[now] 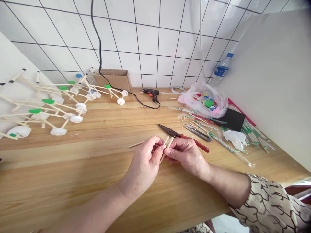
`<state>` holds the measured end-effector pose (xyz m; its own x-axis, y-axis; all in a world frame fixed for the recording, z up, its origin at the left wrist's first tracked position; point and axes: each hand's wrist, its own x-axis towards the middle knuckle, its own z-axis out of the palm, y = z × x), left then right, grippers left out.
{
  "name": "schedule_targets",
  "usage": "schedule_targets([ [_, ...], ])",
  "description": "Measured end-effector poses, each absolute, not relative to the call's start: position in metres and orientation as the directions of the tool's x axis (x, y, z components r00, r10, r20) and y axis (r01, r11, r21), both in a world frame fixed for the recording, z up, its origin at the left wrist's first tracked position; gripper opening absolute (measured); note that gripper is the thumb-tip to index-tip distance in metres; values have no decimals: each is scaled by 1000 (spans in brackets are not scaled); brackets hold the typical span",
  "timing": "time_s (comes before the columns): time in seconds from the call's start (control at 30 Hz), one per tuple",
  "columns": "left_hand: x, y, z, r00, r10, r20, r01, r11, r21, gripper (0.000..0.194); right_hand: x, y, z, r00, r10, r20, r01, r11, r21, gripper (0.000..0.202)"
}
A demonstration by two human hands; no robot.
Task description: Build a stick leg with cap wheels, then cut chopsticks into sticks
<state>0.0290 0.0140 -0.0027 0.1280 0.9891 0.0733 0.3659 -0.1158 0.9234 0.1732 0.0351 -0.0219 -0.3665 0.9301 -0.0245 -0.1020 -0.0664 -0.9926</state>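
Observation:
Short wooden sticks (170,141) are pinched between my two hands, close together and slanting up to the right. My left hand (148,156) closes thumb and fingers on them from the left. From the right, my right hand (187,153) grips them with thumb and forefinger. How many sticks each hand has is partly hidden by the fingers. Just behind my right hand lie pliers (171,131) with red handles. Thread snips (198,132) rest beyond the pliers. Another thin wooden stick (136,144) lies on the table left of my left hand.
Several stick-built models with white bottle-cap wheels (76,118) stand at the left. A glue gun (151,93) with a black cord and a cardboard box (113,79) are at the back. A bag of bottle caps (204,101), wrapped sticks (252,134) and a water bottle (221,69) are at the right.

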Motion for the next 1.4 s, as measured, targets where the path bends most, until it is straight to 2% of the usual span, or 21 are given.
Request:
schedule_targets([
  [0.4,30,12,2,154,985,71,270,-111,956,10,173,34,-18,-403,915,-9,-155,-78,-985,26],
  [0.77,30,7,-4,135,981,143,333,-181,926,10,175,33,-13,-450,890,73,-244,-43,-969,20],
  [0.93,29,6,-4,139,972,188,375,-227,899,11,177,35,-16,-431,901,44,-187,-42,-981,20],
  [1.1,29,8,1,152,982,116,403,-169,900,11,178,40,-19,-436,900,27,-118,-28,-993,27],
  [1.3,31,9,-5,116,990,82,371,-120,921,12,175,39,-20,-402,914,61,-58,41,-997,25],
  [1.4,30,11,-6,129,991,44,326,-84,941,14,175,37,-18,-411,907,88,-82,59,-995,22],
])
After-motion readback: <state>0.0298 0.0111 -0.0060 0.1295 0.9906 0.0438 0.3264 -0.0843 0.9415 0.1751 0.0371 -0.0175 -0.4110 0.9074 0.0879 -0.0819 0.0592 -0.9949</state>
